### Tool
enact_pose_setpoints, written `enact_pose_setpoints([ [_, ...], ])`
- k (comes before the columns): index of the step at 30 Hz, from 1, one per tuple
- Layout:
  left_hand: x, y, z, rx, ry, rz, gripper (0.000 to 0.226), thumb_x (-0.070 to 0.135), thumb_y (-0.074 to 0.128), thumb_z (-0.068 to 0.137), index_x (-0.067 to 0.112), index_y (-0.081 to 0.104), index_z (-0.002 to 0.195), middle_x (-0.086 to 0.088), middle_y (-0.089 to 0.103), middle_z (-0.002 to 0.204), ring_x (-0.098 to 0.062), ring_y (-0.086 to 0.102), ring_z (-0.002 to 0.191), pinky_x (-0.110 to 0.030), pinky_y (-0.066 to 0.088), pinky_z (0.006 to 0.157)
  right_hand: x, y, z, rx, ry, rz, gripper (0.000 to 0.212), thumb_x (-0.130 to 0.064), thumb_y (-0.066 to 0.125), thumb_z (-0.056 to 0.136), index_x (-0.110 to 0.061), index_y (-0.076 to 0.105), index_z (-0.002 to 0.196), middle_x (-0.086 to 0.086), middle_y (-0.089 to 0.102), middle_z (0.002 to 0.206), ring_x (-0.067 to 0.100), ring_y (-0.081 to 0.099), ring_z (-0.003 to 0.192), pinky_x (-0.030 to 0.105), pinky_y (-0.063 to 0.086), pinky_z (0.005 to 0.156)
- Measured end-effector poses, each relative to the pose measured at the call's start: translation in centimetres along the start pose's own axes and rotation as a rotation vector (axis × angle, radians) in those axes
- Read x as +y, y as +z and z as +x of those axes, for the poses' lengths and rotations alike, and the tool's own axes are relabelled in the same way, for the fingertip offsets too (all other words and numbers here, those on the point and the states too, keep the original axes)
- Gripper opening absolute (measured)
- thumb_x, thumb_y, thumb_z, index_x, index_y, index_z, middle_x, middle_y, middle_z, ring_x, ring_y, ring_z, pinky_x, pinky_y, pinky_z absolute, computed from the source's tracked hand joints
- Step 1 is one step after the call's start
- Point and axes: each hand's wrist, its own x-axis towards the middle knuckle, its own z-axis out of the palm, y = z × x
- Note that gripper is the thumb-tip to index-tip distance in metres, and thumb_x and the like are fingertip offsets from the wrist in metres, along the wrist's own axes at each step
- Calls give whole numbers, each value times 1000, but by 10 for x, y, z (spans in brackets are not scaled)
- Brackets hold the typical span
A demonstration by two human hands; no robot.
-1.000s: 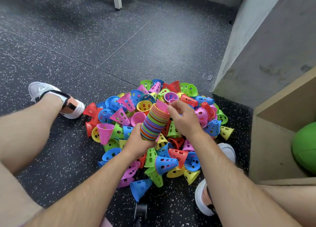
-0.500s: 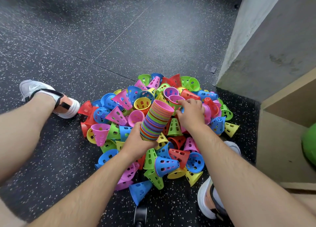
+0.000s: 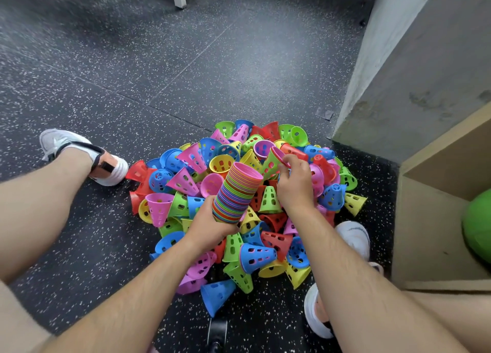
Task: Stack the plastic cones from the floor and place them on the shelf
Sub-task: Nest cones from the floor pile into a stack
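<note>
Speckled black rubber floor [image 3: 186, 73] carries a heap of loose perforated cones [image 3: 255, 254], and the nested stack of cones [image 3: 237, 190] rises out of the left hand [image 3: 210, 225], which curls round its lower end and tilts the pink open rim up and away.

A second ago the right hand [image 3: 295, 185] sat on that rim, seating a cone. Half a second ago it had dropped into the heap just past the stack. Now it is lifted clear, thumb and fingers pinching the rim of a pink cone [image 3: 277, 153], just beyond and to the right of the stack's mouth and not touching it. I judge one more stacking cycle is under way: the cone is picked but not yet nested, and most of the heap remains, so the shelf step is a long way off.

Between the pinch and the stack's mouth nothing intervenes. Loose cones crowd directly beneath both hands. Right of the right hand's grip, past the heap, stands the wooden shelf unit [image 3: 430, 220] with a green ball [image 3: 478, 230] in its opening. A grey concrete wall [image 3: 425, 73] closes that side beyond it. The person's white shoes [image 3: 69, 145] flank the heap, and left of the left hand's grip the floor lies open.
</note>
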Motion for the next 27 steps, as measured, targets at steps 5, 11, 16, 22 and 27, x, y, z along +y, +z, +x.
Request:
enact_pose_setpoints([
  [5,7,-3,-10,1,-10,3,56,2,84,66,20,50,107,-2,59,78,-9,57,59,-29,47,54,-26,-16,-8,107,7,164,14,-25,55,101,-21,63,113,4,59,112,21,55,101,33,43,86],
  [11,13,-6,-17,-3,19,20,48,8,85,61,18,50,93,5,54,67,-9,51,53,-32,44,53,-57,-24,-21,13,-145,339,11,-17,61,95,-27,64,97,-2,64,93,-1,57,78,20,45,74],
  [16,17,-8,-21,44,32,29,55,8,90,65,22,50,100,-4,67,88,-18,67,72,-34,55,66,-59,-14,-42,-271,-142,366,15,-34,56,95,-24,65,90,0,67,86,18,62,85,38,51,77],
  [22,14,-2,-22,33,32,45,66,23,95,68,22,48,114,-1,66,104,-11,67,89,-24,48,68,-61,-13,-46,-251,-68,388,8,-31,59,94,-27,66,92,-6,69,89,14,65,90,38,55,83],
  [27,20,7,-16,13,81,42,57,14,89,72,19,49,112,-8,67,97,-14,66,79,-41,57,69,-54,-19,-44,-232,-23,392,8,-27,60,93,-29,67,95,-10,69,90,7,63,89,34,55,81],
])
